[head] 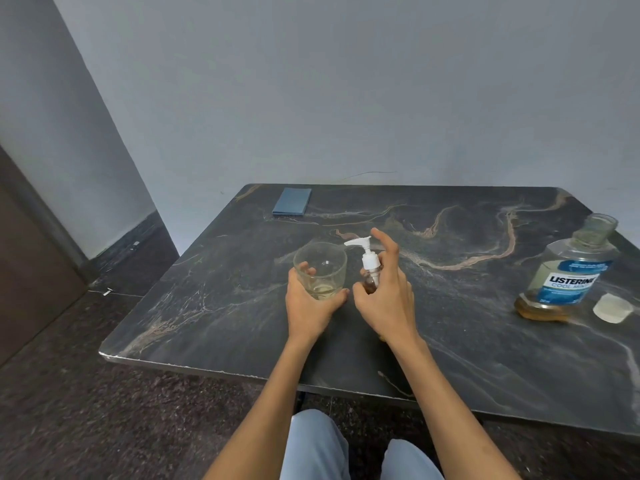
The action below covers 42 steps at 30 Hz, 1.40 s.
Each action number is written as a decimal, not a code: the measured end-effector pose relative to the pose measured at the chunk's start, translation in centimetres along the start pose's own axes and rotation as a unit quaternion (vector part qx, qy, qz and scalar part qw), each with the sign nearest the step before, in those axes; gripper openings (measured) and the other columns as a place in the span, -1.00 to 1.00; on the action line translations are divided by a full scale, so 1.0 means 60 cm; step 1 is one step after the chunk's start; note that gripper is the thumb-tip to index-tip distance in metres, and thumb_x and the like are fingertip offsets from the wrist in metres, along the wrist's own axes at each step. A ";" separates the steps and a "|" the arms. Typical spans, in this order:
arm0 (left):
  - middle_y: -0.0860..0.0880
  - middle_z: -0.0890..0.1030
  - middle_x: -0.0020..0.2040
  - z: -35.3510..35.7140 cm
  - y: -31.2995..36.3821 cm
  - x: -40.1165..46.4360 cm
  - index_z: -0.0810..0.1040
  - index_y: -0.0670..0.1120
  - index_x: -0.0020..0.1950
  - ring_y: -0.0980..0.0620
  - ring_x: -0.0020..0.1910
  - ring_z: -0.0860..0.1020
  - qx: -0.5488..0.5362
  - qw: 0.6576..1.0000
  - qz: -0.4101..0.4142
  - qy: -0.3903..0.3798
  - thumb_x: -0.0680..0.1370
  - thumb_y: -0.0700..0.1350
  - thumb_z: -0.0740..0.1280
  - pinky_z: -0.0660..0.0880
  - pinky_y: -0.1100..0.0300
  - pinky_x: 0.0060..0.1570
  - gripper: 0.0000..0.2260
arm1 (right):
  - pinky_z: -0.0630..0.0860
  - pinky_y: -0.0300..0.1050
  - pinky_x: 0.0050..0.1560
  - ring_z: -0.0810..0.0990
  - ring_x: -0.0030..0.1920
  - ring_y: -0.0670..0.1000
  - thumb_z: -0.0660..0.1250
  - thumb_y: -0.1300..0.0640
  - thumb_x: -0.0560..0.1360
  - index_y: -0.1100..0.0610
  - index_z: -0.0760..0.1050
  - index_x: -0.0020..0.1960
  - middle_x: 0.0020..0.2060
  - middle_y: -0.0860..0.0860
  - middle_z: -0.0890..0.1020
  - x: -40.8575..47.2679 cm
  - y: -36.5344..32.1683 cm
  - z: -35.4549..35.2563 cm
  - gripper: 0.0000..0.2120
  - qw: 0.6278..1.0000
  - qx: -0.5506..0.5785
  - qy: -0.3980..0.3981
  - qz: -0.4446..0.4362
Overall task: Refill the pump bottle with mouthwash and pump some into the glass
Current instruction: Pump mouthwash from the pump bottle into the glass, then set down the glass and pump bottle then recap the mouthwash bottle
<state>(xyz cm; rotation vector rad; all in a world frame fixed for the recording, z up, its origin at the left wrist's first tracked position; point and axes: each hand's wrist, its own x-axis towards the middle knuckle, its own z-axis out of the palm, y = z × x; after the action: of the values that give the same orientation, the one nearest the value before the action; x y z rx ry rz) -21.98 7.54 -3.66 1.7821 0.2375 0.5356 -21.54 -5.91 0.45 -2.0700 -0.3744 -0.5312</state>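
1. Left hand [310, 301] wraps the glass [320, 270], which stands on the bench [221, 306]. Right hand [384, 292] grips the pump bottle [370, 271] just beside the glass, index finger raised above the pump head, not pressing.
2. Risk: the nozzle tip looks level with the glass's near rim; if it sits short of the opening, a stroke would likely squirt onto the bench.
3. Risk: a hard press could tip the small bottle if the grip slackens.
4. Risk: the mouthwash bottle [571, 271], well apart at right, stands uncapped, its cap [612, 308] beside it; a stray elbow could spill it.
5. Contents: glass holds a thin pale layer; mouthwash bottle shows amber liquid low down; pump bottle level hidden by fingers.
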 end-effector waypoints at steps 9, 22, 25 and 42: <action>0.06 0.50 0.12 0.002 -0.002 0.000 0.32 0.06 0.23 0.13 0.09 0.51 0.013 1.000 0.003 0.015 0.21 -0.11 0.61 0.39 0.40 0.00 -0.30 | 0.53 0.06 -0.26 0.51 -0.32 -0.04 0.31 0.31 0.32 -0.24 0.08 0.30 -0.25 -0.13 0.48 0.014 0.029 -0.011 -0.25 0.998 0.056 0.021 -0.029; 0.04 0.50 0.11 0.002 0.002 -0.002 0.34 0.02 0.21 0.06 0.08 0.52 0.022 0.999 0.015 0.031 0.21 -0.12 0.62 0.43 0.26 0.05 -0.32 | 0.45 -0.37 -0.23 0.56 -0.18 -0.19 0.35 0.13 0.43 -0.28 0.07 0.32 -0.08 -0.20 0.55 0.015 0.091 -0.041 -0.34 0.995 0.092 0.031 -0.029; 0.05 0.50 0.12 0.001 0.001 -0.004 0.35 -0.02 0.25 0.07 0.08 0.51 0.028 0.999 0.017 0.032 0.21 -0.10 0.63 0.42 0.26 0.05 -0.29 | 0.41 -0.34 -0.19 0.53 -0.13 -0.21 0.35 0.06 0.44 -0.24 0.16 0.28 -0.08 -0.26 0.53 0.016 0.090 -0.048 -0.46 0.997 0.079 0.003 -0.011; 0.01 0.48 0.20 -0.009 0.008 -0.021 0.23 -0.05 0.34 -0.02 0.17 0.49 0.066 0.998 0.003 -0.014 0.29 0.02 0.58 0.39 0.18 0.09 -0.24 | 0.50 0.07 0.12 0.54 0.07 0.02 0.16 -0.06 0.58 -0.20 -0.11 0.40 0.18 0.02 0.45 -0.033 0.081 -0.071 -0.46 0.987 0.100 -0.113 0.063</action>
<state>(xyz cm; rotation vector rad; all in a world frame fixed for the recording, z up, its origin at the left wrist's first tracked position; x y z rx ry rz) -23.40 7.31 -3.41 1.9181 0.2533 0.5095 -21.93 -12.19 -2.07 -1.9464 -0.4082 -0.1750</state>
